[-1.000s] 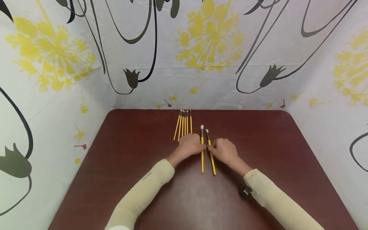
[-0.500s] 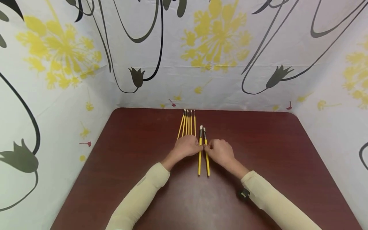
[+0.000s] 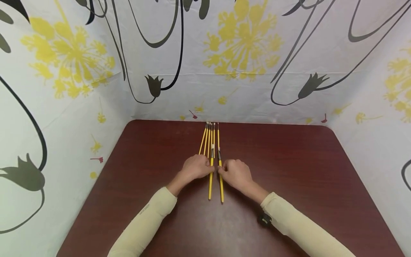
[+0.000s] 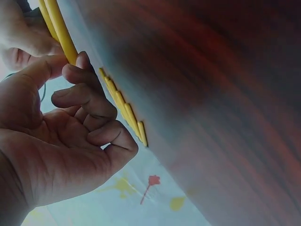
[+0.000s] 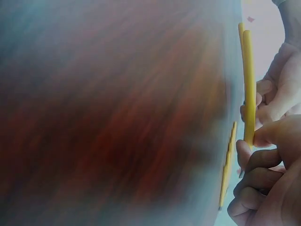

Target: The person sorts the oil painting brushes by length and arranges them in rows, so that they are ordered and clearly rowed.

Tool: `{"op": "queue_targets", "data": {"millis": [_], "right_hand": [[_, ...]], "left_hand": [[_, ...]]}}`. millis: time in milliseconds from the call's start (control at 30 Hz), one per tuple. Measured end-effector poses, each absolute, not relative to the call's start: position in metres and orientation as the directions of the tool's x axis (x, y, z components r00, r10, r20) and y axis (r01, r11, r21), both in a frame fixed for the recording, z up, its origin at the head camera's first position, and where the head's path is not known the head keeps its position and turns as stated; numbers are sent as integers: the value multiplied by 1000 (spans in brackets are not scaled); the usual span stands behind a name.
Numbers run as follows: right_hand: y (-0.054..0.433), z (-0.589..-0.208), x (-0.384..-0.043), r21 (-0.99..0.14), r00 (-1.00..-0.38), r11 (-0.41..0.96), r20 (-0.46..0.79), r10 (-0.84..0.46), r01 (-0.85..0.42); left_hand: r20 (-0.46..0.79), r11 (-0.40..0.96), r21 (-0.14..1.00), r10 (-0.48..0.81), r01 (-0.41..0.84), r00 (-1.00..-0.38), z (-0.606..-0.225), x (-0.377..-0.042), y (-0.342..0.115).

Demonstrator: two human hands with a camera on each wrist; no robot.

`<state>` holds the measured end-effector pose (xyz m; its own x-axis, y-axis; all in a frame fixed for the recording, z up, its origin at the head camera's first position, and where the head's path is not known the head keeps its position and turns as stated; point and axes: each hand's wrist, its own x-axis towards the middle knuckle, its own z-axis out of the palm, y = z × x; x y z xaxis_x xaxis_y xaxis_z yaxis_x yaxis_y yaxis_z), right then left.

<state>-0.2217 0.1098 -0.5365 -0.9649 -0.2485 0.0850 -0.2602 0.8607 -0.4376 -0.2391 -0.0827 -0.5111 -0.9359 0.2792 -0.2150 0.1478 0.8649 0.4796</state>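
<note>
With thumb and fingers my left hand (image 3: pixel 197 167) pinches a yellow-handled paintbrush (image 3: pixel 210 187) with a pale bristle tip. My right hand (image 3: pixel 237 175) pinches another yellow paintbrush (image 3: pixel 221 191), a narrow gap to the right of the first. Both brushes point bristles away from me, handle ends toward me. Beyond them, a row of thinner paintbrushes (image 3: pixel 205 139) lies at the table's far edge, several slanting close together and one slightly apart at the right. In the head view the left hand hides the lower ends of some; the left wrist view shows their handle ends (image 4: pixel 120 101).
The dark red-brown table (image 3: pixel 282 153) has rounded far corners. A white cloth with yellow and grey flower print (image 3: pixel 244 39) stands behind it and along both sides. A small black device (image 3: pixel 265 219) sits beneath the right sleeve (image 3: pixel 289 221).
Both hands have carried their paintbrushes leftward and slightly toward me, so they now overlap the row in the head view. The right brush has turned straighter and come nearer the left one.
</note>
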Motion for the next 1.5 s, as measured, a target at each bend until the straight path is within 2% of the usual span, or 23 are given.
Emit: {"op": "queue_targets", "data": {"millis": [767,1167,1500], "right_hand": [[78,-534,-191,-390,-949,868,57,-311,-308],[70,-537,-186,-318,-953,902,14,-302,-291],[69,-543,-186,-320,-949,897,17,-316,-305]], "left_hand": [[-251,883,448,273,138,-929,-516,-205,-119],[-266,872,461,310,162,-913,-516,-201,-122],[-306,864,478,335,160,-891,-514,-198,-123]]}}
